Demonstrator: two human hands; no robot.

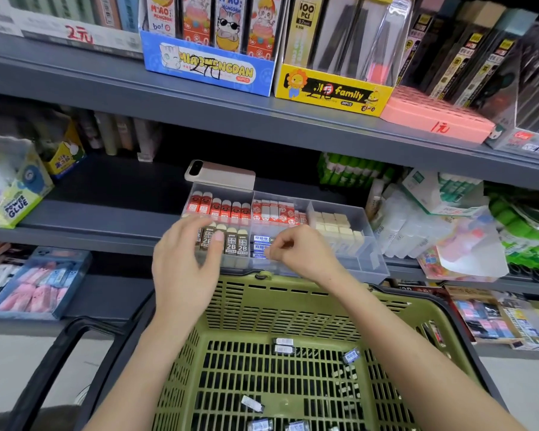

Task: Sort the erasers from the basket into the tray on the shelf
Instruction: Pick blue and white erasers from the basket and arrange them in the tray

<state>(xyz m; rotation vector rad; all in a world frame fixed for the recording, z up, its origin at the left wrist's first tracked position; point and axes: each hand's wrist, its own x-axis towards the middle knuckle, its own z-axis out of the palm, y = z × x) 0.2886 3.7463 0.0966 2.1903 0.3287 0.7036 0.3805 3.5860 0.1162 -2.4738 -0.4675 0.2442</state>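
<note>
Filling the tray (366,248) at the shelf's (106,213) front edge
My right grip (299,253) is curling over the blue erasers (259,238), pinching or not I cannot tell; my left grip (184,259) is hovering released, risking toppling the upright 2B erasers (231,245); more are lying in the basket (293,295).

Grey shop shelves (75,79), pale floor (13,368)

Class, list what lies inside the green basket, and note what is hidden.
Inside the green basket lie a few small wrapped erasers, scattered on its slatted floor. Both forearms cross above it, covering parts of the floor and sides; the near end is out of frame.
</note>
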